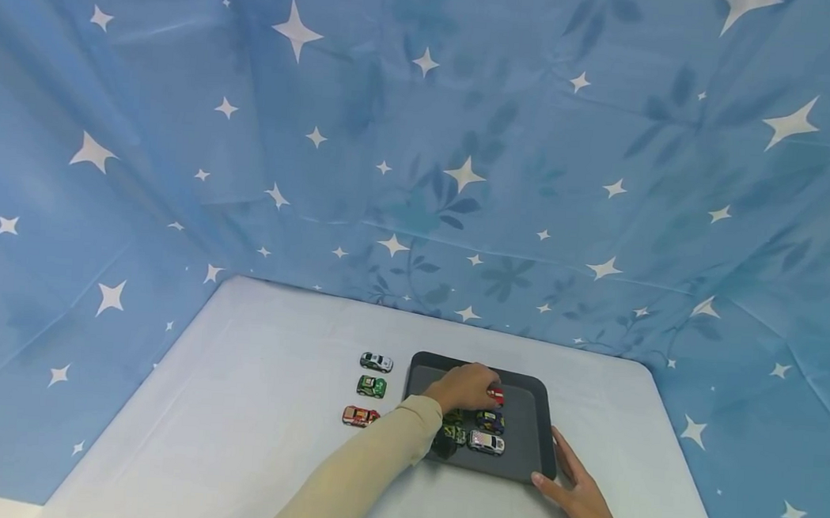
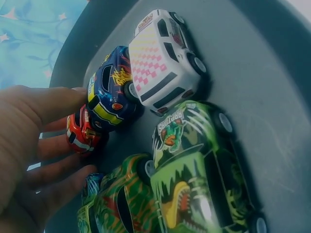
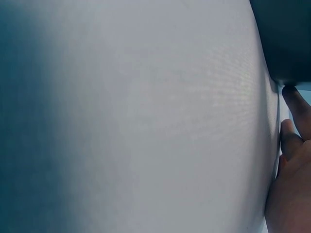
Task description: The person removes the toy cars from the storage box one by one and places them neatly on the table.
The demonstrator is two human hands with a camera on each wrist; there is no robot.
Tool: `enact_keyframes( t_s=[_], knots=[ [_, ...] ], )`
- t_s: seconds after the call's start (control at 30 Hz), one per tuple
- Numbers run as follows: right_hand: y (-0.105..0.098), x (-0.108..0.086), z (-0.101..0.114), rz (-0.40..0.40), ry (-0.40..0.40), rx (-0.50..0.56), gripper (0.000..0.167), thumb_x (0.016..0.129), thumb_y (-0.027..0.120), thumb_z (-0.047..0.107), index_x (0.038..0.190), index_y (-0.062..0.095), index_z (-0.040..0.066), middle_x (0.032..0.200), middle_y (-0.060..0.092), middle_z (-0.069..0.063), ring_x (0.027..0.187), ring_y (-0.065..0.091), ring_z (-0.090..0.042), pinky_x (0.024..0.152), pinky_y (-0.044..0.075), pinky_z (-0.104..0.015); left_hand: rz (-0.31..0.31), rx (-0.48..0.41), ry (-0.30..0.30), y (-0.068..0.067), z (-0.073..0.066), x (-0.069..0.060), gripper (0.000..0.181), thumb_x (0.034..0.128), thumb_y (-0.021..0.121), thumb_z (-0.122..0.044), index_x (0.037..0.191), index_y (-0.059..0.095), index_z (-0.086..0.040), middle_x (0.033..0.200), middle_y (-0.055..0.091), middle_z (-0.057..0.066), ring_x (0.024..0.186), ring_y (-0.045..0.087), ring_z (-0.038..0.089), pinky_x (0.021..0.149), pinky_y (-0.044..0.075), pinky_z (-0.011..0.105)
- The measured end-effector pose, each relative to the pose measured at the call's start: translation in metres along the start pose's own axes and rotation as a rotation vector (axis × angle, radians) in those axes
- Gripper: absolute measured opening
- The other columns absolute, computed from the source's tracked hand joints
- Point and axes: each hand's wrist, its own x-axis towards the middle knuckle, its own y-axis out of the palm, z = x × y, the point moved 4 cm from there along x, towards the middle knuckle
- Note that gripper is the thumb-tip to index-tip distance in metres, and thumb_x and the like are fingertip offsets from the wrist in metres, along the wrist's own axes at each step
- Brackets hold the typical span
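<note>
My left hand [image 1: 470, 386] reaches over the dark grey tray [image 1: 526, 456] and holds a red toy car [image 1: 495, 395] with its thumb and fingers. In the left wrist view the red car [image 2: 81, 130] is beside a dark blue toy car [image 2: 112, 87]. A white toy car [image 1: 485, 442] with pink checks and several green patterned toy cars, including a dinosaur one [image 2: 187, 170], stand close together in the tray. My right hand [image 1: 586, 499] touches the tray's near right corner, thumb and fingers spread and fairly straight.
Left of the tray, a white and green toy car [image 1: 376, 362], a green toy car [image 1: 371, 386] and a red and yellow toy car [image 1: 359, 416] stand in a column on the white tabletop [image 1: 272, 377]. A blue star-patterned curtain [image 1: 423, 133] rises behind and at both sides.
</note>
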Motion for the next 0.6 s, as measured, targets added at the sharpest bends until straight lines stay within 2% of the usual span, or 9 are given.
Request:
enact_keyframes(
  t_s=[0.13, 0.23, 0.47, 0.6],
  knots=[
    [-0.0003, -0.0007, -0.0002, 0.003, 0.000, 0.020, 0.106, 0.097, 0.075, 0.055, 0.174, 0.013, 0.016, 0.172, 0.016, -0.031, 0.155, 0.019, -0.055, 0.116, 0.022, -0.079, 0.003, 0.015, 0.005, 0.0024, 0.0002, 0.0011, 0.018, 0.1019, 0.078, -0.026, 0.115, 0.078, -0.014, 0.088, 0.066, -0.009, 0.072, 0.055, 0.004, 0.062, 0.047, 0.022],
    [0.0001, -0.0005, 0.0000, 0.006, -0.002, 0.037, 0.105, 0.097, 0.075, 0.053, 0.174, 0.014, 0.016, 0.173, 0.015, -0.030, 0.155, 0.018, -0.056, 0.116, 0.021, -0.080, 0.003, 0.028, 0.011, 0.0029, 0.0003, 0.0005, 0.014, 0.1029, 0.076, -0.023, 0.114, 0.078, -0.014, 0.086, 0.065, -0.008, 0.071, 0.055, 0.007, 0.061, 0.046, 0.024],
    [0.0007, 0.0002, -0.0017, 0.009, -0.003, 0.066, 0.105, 0.097, 0.077, 0.051, 0.174, 0.014, 0.016, 0.174, 0.014, -0.028, 0.156, 0.016, -0.056, 0.116, 0.018, -0.081, -0.019, 0.059, 0.026, 0.0014, 0.0018, -0.0019, 0.023, 0.1020, 0.077, -0.021, 0.124, 0.080, -0.016, 0.108, 0.075, -0.006, 0.094, 0.067, 0.007, 0.083, 0.055, 0.023],
    [-0.0002, -0.0012, -0.0016, 0.009, -0.002, 0.080, 0.106, 0.097, 0.077, 0.051, 0.174, 0.013, 0.016, 0.174, 0.013, -0.028, 0.156, 0.016, -0.056, 0.116, 0.018, -0.080, -0.030, 0.058, 0.042, -0.0003, 0.0026, -0.0020, 0.023, 0.1017, 0.078, -0.022, 0.124, 0.080, -0.017, 0.112, 0.076, -0.006, 0.100, 0.068, 0.009, 0.089, 0.055, 0.023]
  ],
)
